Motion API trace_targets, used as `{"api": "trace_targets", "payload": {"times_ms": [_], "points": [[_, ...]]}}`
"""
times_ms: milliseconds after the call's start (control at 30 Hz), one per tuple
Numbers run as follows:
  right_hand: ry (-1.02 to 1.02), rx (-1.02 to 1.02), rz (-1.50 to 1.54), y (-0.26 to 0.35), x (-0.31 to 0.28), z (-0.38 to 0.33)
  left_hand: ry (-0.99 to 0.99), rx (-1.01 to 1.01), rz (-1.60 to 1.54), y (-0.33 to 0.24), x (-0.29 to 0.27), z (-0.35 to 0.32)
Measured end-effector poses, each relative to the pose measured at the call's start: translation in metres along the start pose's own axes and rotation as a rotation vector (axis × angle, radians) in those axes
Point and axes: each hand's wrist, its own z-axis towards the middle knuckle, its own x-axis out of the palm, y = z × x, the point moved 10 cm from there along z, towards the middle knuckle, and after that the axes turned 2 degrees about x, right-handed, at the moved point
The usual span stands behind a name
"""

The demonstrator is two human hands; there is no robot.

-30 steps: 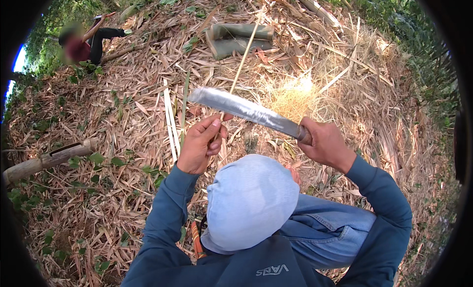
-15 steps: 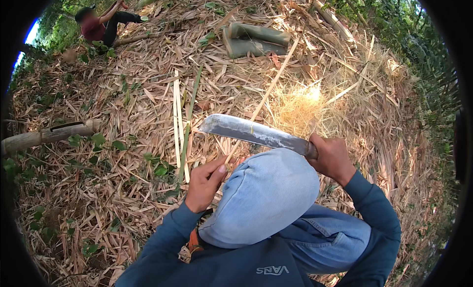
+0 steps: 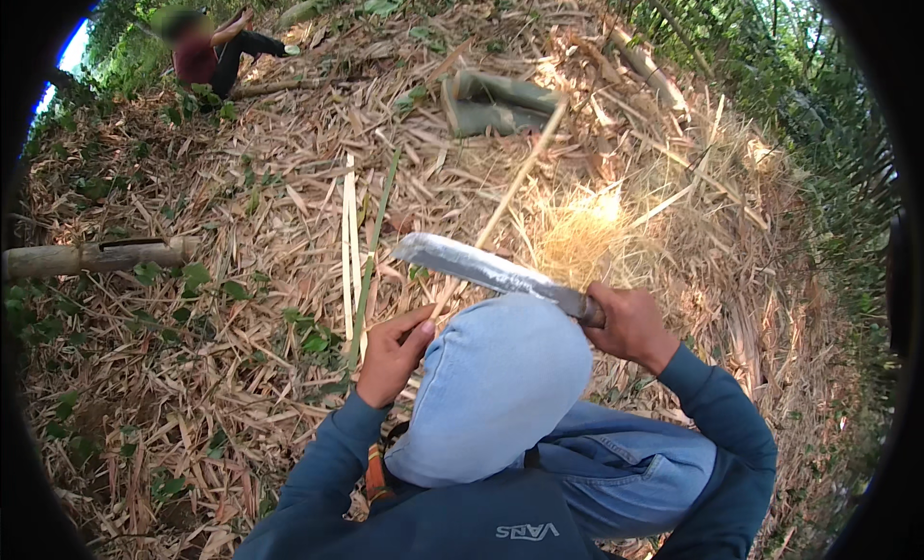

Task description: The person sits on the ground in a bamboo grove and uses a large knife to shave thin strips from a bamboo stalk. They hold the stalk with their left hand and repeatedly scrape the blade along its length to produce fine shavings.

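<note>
My left hand [image 3: 393, 356] pinches the near end of a thin pale bamboo strip [image 3: 520, 187] beside my raised knee [image 3: 505, 387]. The strip slants away to the upper right, its far end overlapping the green rubber boots in view. In my right hand [image 3: 630, 327] is the handle of a machete [image 3: 481, 268]. Its broad, worn blade points left and lies across the strip just beyond the knee. The exact contact between edge and strip is hard to make out.
Loose pale strips [image 3: 348, 242] and a green strip [image 3: 377, 233] lie ahead-left. A heap of fine shavings [image 3: 582, 223] is beyond the blade. Green boots [image 3: 500, 106] lie farther off. A bamboo pole [image 3: 96, 259] rests at left. Another person [image 3: 204, 55] sits far left.
My right hand and the machete handle have shifted a little left, and my knee and left hand slightly too. The strip's far end has moved left and nearer. The other person's arms have moved.
</note>
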Motion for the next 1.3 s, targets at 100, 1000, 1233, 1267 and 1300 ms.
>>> {"api": "trace_targets", "payload": {"times_ms": [100,1000,1233,1267,1300], "points": [[-0.011,-0.011,-0.051,-0.004,-0.006,0.004,0.118,0.115,-0.104,-0.043,0.038,0.056],[-0.139,0.058,-0.013,-0.021,-0.001,-0.018,0.018,-0.14,0.195,0.057,-0.09,-0.133],[-0.033,0.032,-0.008,-0.008,0.004,-0.013,0.024,0.029,0.099,0.003,-0.004,-0.021],[-0.044,0.007,-0.023,-0.003,-0.001,-0.009,0.045,0.117,0.051,-0.025,0.017,0.004],[-0.057,-0.02,-0.035,0.003,-0.006,-0.004,0.095,0.097,0.027,-0.03,0.029,0.033]]}}
